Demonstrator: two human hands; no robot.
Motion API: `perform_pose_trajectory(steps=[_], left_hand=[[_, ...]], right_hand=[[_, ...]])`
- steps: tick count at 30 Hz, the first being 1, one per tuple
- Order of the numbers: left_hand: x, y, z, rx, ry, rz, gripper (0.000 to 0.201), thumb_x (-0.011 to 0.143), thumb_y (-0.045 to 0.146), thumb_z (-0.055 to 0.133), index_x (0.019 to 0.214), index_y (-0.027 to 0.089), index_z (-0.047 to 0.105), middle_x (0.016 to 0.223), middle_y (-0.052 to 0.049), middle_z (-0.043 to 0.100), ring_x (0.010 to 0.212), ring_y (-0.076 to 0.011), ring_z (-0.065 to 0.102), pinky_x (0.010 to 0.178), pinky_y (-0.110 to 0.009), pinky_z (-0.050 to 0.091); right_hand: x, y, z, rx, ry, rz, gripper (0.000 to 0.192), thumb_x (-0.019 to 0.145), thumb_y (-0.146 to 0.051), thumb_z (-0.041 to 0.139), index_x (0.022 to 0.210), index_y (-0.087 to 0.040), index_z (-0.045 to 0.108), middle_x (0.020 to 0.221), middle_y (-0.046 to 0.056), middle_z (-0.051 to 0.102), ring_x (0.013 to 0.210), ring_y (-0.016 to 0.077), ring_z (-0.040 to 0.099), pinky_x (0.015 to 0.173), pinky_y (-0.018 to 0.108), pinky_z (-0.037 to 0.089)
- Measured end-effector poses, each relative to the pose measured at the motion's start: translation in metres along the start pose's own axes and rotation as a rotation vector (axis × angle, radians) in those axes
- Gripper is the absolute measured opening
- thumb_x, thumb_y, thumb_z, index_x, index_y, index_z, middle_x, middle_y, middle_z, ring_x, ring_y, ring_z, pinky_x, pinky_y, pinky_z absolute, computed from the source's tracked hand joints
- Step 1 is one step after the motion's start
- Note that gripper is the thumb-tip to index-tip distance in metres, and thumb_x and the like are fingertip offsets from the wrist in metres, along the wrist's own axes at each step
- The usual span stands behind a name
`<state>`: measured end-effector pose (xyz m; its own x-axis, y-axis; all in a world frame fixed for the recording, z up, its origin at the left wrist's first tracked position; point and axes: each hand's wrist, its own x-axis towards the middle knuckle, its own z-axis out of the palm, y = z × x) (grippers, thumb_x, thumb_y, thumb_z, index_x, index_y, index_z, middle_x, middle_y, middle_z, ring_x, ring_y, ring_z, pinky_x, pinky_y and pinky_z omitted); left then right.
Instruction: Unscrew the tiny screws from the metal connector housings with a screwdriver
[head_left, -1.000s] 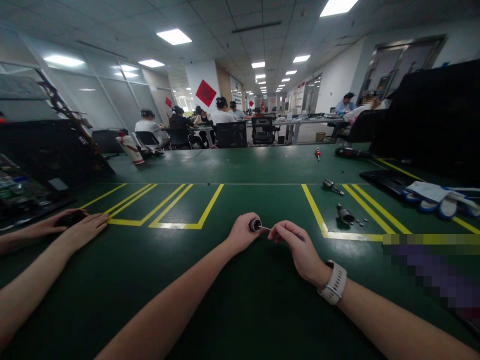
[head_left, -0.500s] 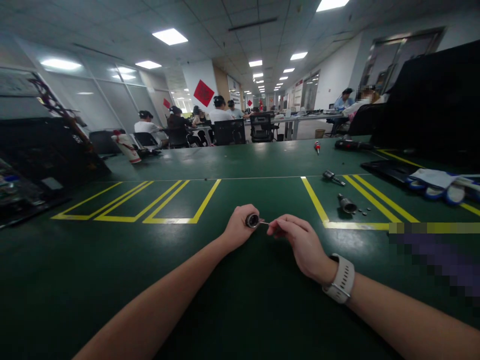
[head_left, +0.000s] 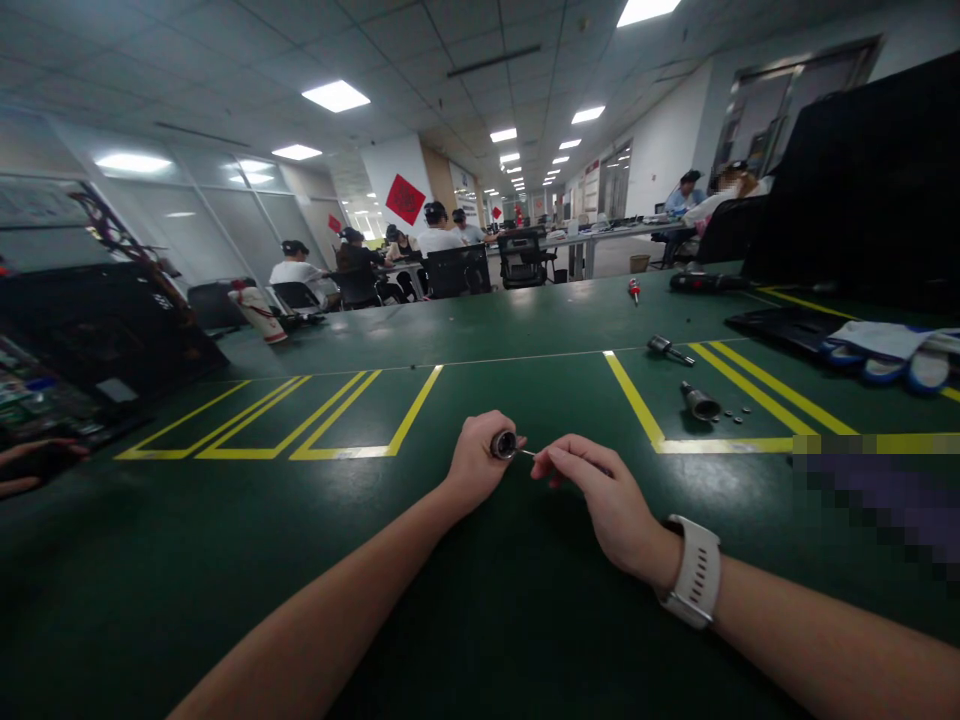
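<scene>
My left hand (head_left: 478, 458) grips a small dark metal cylinder (head_left: 502, 444), its open end turned towards the right. My right hand (head_left: 592, 490), with a white watch on the wrist, pinches a thin metal pin-like tool (head_left: 529, 454) whose tip reaches the cylinder's opening. Both hands rest low on the green mat (head_left: 315, 540) near its middle.
A metal sleeve (head_left: 699, 402) with small screws beside it and another bit (head_left: 666, 348) lie inside yellow lines at right. Blue-white gloves (head_left: 885, 352) and a black tray sit far right. A co-worker's hand (head_left: 30, 465) shows at the left edge. People sit at desks behind.
The co-worker's arms that lay on the mat at left have drawn back to the left edge. My hands keep the cylinder and pin together, barely shifted; the view has tilted slightly.
</scene>
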<state>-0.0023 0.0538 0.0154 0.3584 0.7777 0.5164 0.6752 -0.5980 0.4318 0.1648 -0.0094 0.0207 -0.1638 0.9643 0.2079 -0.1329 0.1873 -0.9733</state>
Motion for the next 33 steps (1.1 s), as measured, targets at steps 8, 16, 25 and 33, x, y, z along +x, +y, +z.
perform_pose_trajectory(steps=[8, 16, 25, 33], left_hand=[[-0.002, -0.004, 0.005, -0.191, -0.032, 0.021, 0.023, 0.076, 0.029, 0.058, 0.062, 0.017, 0.044, 0.065, 0.003, 0.049, 0.061, -0.0107, 0.046, 0.060, -0.024, 0.035], [-0.001, 0.000, 0.007, 0.005, 0.005, -0.018, 0.018, 0.076, 0.023, 0.059, 0.062, 0.016, 0.049, 0.062, 0.003, 0.053, 0.062, -0.0116, 0.049, 0.063, -0.025, 0.035], [-0.002, -0.004, 0.007, -0.097, -0.031, 0.044, 0.018, 0.076, 0.024, 0.057, 0.062, 0.016, 0.048, 0.064, 0.002, 0.052, 0.062, -0.0111, 0.047, 0.063, -0.025, 0.035], [-0.002, -0.005, 0.009, -0.130, -0.008, -0.015, 0.016, 0.075, 0.023, 0.057, 0.063, 0.016, 0.047, 0.064, 0.003, 0.050, 0.061, -0.0111, 0.046, 0.060, -0.024, 0.034]], right_hand=[[0.006, 0.005, -0.001, 0.368, 0.010, 0.149, 0.022, 0.081, -0.030, 0.050, 0.073, -0.015, 0.063, 0.075, 0.005, 0.063, 0.072, 0.0164, 0.056, 0.065, 0.031, 0.041], [-0.003, 0.004, 0.004, -0.018, 0.076, -0.049, 0.022, 0.084, -0.028, 0.049, 0.071, -0.019, 0.064, 0.071, 0.001, 0.061, 0.073, 0.0162, 0.055, 0.070, 0.031, 0.039], [0.005, 0.008, -0.003, 0.344, 0.081, 0.161, 0.021, 0.078, -0.027, 0.050, 0.067, -0.016, 0.063, 0.068, 0.004, 0.062, 0.069, 0.0171, 0.055, 0.065, 0.032, 0.039], [0.003, 0.009, -0.002, 0.250, 0.105, 0.077, 0.021, 0.081, -0.029, 0.050, 0.069, -0.017, 0.063, 0.070, 0.003, 0.061, 0.070, 0.0166, 0.054, 0.065, 0.032, 0.039]])
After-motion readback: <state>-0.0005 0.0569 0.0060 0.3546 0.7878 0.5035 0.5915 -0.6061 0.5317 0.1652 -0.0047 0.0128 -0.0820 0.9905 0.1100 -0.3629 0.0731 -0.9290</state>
